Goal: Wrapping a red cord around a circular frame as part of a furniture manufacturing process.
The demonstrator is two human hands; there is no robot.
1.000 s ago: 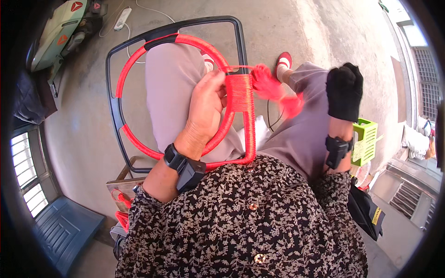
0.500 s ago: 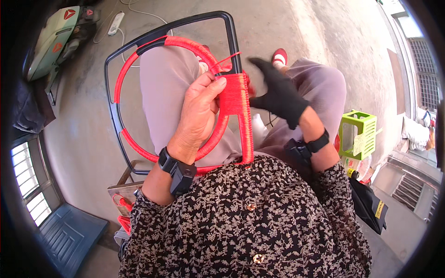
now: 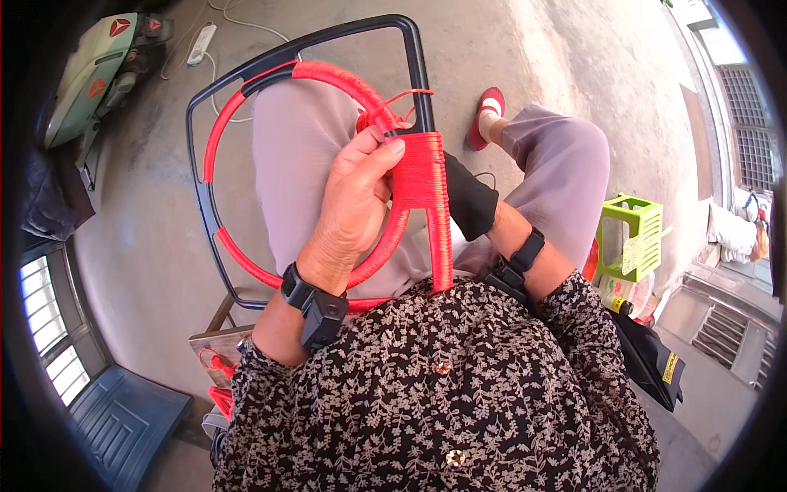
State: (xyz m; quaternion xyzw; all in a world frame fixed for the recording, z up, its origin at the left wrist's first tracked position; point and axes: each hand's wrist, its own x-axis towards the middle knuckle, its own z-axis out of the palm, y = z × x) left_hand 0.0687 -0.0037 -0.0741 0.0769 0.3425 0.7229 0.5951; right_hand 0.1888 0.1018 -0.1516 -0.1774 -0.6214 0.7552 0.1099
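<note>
A black rounded-square frame (image 3: 414, 61) with an inner ring leans across my lap. Red cord (image 3: 419, 172) is wound tightly over much of the ring and over a broad band joining it to the frame's right side. My bare left hand (image 3: 352, 184) pinches the frame at the top of that band, thumb in front. Behind the band is my right hand (image 3: 469, 198) in a black glove; its fingers are hidden. A loose loop of red cord (image 3: 407, 93) crosses the frame's bare bar just above the winding, and more red cord bunches behind the ring.
A green plastic basket (image 3: 631, 238) stands at the right beside a black bag (image 3: 643, 353). On the left are a blue plastic chair (image 3: 127, 418), a pale green motor scooter (image 3: 94, 74) and a white power strip (image 3: 201, 43) with its cable on the concrete floor.
My right hand has moved left and down, from beside the frame to behind the wound band. The loose cord now loops around the bare bar. My left hand keeps its hold.
</note>
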